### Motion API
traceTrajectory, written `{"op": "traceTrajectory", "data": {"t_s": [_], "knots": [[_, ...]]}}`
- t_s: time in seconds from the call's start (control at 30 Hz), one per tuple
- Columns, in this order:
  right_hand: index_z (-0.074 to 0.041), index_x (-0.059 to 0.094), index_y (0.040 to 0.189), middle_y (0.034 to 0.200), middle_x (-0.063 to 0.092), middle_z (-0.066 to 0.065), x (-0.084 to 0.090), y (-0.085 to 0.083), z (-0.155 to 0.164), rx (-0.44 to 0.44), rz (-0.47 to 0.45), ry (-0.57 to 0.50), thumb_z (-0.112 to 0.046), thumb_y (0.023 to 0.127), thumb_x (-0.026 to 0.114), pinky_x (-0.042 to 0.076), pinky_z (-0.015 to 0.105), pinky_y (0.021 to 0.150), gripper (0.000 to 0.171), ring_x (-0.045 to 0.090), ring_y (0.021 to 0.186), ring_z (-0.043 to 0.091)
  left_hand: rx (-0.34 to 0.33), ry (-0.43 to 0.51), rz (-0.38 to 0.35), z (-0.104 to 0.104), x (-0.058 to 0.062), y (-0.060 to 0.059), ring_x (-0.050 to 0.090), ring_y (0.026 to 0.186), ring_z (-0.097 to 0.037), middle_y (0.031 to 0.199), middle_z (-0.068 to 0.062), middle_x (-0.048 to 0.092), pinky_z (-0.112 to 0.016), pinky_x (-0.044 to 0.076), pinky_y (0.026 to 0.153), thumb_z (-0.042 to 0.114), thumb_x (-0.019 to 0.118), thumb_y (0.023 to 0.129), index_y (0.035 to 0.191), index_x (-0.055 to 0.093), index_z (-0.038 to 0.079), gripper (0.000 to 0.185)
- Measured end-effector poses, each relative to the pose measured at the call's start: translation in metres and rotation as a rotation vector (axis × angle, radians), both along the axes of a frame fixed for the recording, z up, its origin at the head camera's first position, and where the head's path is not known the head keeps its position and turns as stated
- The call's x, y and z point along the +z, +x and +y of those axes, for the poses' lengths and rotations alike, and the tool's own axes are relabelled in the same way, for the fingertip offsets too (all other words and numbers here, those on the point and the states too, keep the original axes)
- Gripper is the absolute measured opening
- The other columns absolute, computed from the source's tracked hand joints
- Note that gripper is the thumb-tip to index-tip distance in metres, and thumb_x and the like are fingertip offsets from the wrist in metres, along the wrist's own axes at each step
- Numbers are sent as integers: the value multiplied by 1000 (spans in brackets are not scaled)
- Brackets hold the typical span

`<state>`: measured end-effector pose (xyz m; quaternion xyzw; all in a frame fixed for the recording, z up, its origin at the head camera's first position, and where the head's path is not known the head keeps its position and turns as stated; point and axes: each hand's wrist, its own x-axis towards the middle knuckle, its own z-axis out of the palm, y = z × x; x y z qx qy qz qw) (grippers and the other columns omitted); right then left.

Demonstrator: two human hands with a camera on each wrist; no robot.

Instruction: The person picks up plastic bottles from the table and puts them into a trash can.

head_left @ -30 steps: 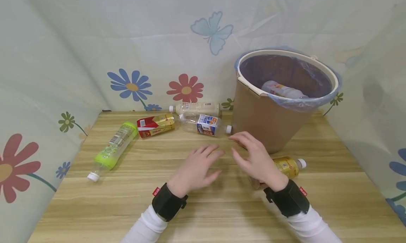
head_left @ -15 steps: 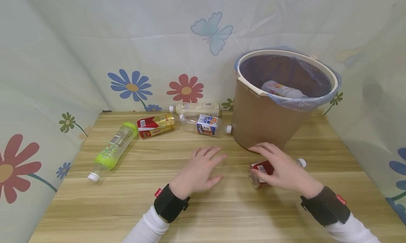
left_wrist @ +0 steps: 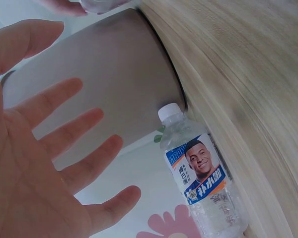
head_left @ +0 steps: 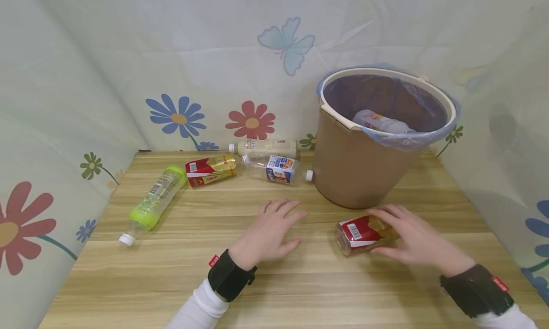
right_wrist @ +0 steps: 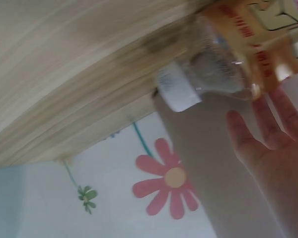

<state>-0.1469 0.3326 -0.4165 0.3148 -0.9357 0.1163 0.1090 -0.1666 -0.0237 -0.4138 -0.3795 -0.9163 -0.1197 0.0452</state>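
A red and gold bottle (head_left: 358, 232) lies on its side on the wooden table (head_left: 300, 291), just in front of the brown bin (head_left: 356, 167). My right hand (head_left: 411, 241) arches over its neck end, fingers across the top and thumb against the near side. In the right wrist view the bottle (right_wrist: 233, 59) and its white cap (right_wrist: 178, 92) sit just past my fingers (right_wrist: 273, 148). My left hand (head_left: 274, 226) rests flat on the table with fingers spread and holds nothing. Its palm (left_wrist: 39, 163) fills the left wrist view.
The bin has a plastic liner and holds one bottle (head_left: 381, 121). At the back of the table lie a clear blue-labelled bottle (head_left: 279, 169), a cream bottle (head_left: 266, 147) and a red and gold bottle (head_left: 210, 169). A green bottle (head_left: 154, 198) lies at left. Flowered cloth walls surround the table.
My right hand has swung right and back from the table's middle, then come down over the red and gold bottle by the bin. The left hand has hardly moved.
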Motion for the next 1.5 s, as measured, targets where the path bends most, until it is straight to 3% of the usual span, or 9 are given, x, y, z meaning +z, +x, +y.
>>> {"op": "traceTrajectory", "data": {"t_s": [0.33,0.5,0.67,0.97,1.27,1.5], "knots": [[-13,55,138,123,64,13,-8,-3,9,-31,-57,50,-41,61,96,55,64,86,91,63,111,38,8,-11,-5,-3,0,0,46,142,-32,158,-5,45,-61,39,114,41,69,92,145,52,24,58],[-10,57,137,125,64,15,-5,-3,5,-51,-106,77,-26,65,95,54,65,90,83,63,112,39,12,-10,-37,-6,1,-1,45,143,-33,159,-6,43,-62,38,114,39,69,93,145,52,24,58],[-8,61,133,122,66,15,-5,-3,-6,-26,-83,78,-18,67,92,55,62,90,74,64,110,37,33,11,-71,-12,4,-4,43,144,-35,158,-7,43,-64,37,115,38,70,92,146,51,23,59],[-9,62,132,121,66,8,-12,-8,-44,32,-61,66,-31,71,91,57,54,89,71,65,108,29,53,45,-90,-22,8,-10,41,145,-36,158,-10,44,-65,36,115,37,71,93,146,52,20,59],[-9,61,135,118,65,7,-18,-17,-94,69,-43,37,-38,74,88,57,46,89,72,62,104,23,119,73,-104,-36,13,-18,40,146,-37,160,-10,42,-67,34,116,37,72,92,147,51,20,61],[-12,56,142,127,63,9,-16,-22,-116,50,-100,9,-39,72,90,52,56,100,82,59,116,29,147,79,-103,-44,17,-21,40,146,-36,161,-10,40,-66,34,116,37,70,93,148,51,20,61]]}}
